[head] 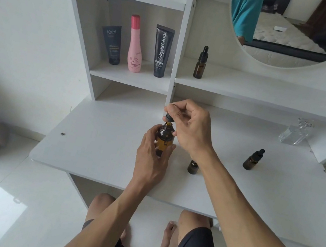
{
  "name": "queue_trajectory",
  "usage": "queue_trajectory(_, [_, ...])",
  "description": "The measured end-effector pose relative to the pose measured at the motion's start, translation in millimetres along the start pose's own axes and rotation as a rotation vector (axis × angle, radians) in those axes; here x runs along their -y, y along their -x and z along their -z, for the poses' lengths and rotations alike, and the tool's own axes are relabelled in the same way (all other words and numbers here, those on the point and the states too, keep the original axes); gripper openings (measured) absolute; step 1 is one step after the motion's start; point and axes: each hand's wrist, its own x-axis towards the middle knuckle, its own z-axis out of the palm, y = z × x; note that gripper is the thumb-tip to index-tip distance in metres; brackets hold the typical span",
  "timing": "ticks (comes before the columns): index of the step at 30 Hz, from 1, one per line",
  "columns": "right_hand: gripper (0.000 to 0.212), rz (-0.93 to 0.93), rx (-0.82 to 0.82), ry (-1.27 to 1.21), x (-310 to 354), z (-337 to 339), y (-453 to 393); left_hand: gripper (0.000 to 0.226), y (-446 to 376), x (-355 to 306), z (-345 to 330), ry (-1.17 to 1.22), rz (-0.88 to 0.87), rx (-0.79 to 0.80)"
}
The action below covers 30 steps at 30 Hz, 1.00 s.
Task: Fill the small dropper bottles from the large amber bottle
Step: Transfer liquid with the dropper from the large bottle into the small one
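Dropper over the large amber bottle, mid-desk.

Your left hand (153,156) grips the large amber bottle (164,139) upright on the white desk (92,150); your right hand (190,126) pinches a black dropper cap (169,117) at its open mouth. An uncapped small bottle (193,167) stands just right, under your right forearm. A capped dropper bottle (252,159) sits farther right; another (200,63) on the far shelf. Glass bottles (295,133) crowd the right edge; the left desk offers room.
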Motion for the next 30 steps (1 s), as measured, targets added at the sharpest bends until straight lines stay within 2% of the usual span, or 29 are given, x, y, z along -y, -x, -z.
queue_trajectory(11, [0.018,0.01,-0.003,0.094,-8.0,-0.3,-0.1,0.05,0.4,-0.6,0.0,-0.016,-0.003,0.001])
queue_trajectory(18, [0.017,-0.015,-0.006,-0.023,8.3,3.1,2.2,0.05,-0.1,2.6,-0.7,0.001,0.003,0.006])
queue_trajectory(30, [0.014,0.081,-0.097,-0.185,40.6,15.3,-3.9,0.05,-0.3,1.7,-0.5,-0.03,0.019,0.0])
